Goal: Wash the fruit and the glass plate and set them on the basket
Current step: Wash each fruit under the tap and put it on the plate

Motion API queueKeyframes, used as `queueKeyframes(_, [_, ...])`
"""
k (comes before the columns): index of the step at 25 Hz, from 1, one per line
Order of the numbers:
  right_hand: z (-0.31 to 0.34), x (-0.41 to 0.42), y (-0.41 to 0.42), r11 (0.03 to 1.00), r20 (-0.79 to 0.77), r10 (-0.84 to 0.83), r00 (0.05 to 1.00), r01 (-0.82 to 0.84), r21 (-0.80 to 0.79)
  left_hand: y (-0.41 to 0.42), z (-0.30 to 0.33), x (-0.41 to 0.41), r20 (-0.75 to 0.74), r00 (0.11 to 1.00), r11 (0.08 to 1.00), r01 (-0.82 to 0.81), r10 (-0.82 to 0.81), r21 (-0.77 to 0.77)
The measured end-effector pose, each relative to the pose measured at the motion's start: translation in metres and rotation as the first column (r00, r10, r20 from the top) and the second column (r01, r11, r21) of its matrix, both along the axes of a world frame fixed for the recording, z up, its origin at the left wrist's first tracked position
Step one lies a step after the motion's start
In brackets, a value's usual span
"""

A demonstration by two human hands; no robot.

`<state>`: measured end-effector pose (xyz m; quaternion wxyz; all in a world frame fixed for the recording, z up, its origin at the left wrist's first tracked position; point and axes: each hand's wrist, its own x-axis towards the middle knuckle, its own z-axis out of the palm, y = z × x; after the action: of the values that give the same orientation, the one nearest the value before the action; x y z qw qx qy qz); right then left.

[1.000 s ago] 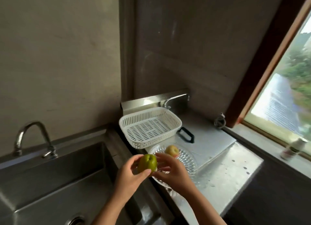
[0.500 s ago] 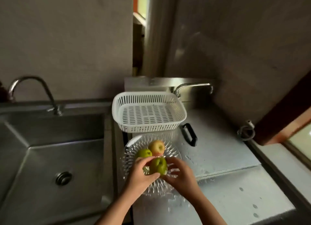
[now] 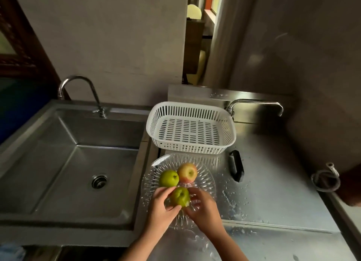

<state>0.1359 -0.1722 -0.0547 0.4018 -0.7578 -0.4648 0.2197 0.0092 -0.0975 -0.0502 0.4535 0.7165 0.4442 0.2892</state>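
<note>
A clear ribbed glass plate (image 3: 205,179) sits on the steel counter just right of the sink. On it lie a green fruit (image 3: 168,178) and a red-yellow apple (image 3: 187,172), side by side. Nearer to me, a second green fruit (image 3: 180,196) is held over the plate's front part between my left hand (image 3: 163,208) and my right hand (image 3: 205,210). Both hands wrap its sides with fingertips. A white slotted plastic basket (image 3: 191,130) stands behind the plate with nothing in it.
A steel sink (image 3: 78,163) with a drain and a curved tap (image 3: 82,92) lies at the left. A second tap (image 3: 254,104) stands behind the basket. A black handle (image 3: 236,165) lies on the wet counter, and a coiled hose (image 3: 325,177) sits at the right.
My hands have lowered the green fruit from above the sink edge down to the plate. The view has swung left and down, bringing the whole sink into sight.
</note>
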Motion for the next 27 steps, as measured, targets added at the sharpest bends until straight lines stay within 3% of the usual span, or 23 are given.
queueKeyframes(6, [-0.01, 0.011, 0.002, 0.999, -0.047, 0.043, 0.998, -0.043, -0.01, -0.002, -0.012, 0.009, -0.023, 0.998, 0.998, -0.051, 0.051, -0.034])
queueKeyframes(12, [-0.009, 0.018, -0.005, 0.998, -0.05, 0.06, 0.997, -0.061, -0.03, 0.008, -0.012, -0.003, 0.02, 1.0, 0.973, 0.021, -0.017, -0.232])
queueKeyframes(14, [-0.006, 0.023, -0.007, 0.999, -0.016, 0.04, 0.999, -0.04, -0.005, 0.024, -0.008, -0.014, 0.118, 0.988, 0.939, -0.052, 0.097, -0.341])
queueKeyframes(17, [-0.001, 0.04, -0.008, 0.989, 0.1, -0.137, 0.985, 0.132, 0.061, 0.06, 0.006, -0.022, 0.289, 0.879, 0.793, -0.147, 0.379, -0.592])
queueKeyframes(20, [0.002, 0.063, 0.0, 0.952, 0.073, -0.291, 0.954, 0.296, -0.076, 0.09, 0.014, -0.02, 0.107, 0.932, 0.81, -0.241, 0.348, -0.535])
queueKeyframes(23, [0.0, 0.075, 0.008, 0.926, -0.001, -0.251, 0.968, 0.24, -0.291, 0.107, 0.015, -0.02, -0.034, 0.947, 0.785, -0.285, 0.321, -0.55])
queueKeyframes(25, [-0.001, 0.072, 0.011, 0.907, -0.038, -0.257, 0.966, 0.228, -0.354, 0.111, 0.011, -0.024, -0.192, 0.947, 0.788, -0.322, 0.259, -0.525])
queueKeyframes(27, [-0.002, 0.069, 0.014, 0.892, -0.063, -0.295, 0.953, 0.251, -0.377, 0.109, 0.004, -0.027, -0.259, 0.954, 0.756, -0.281, 0.151, -0.592])
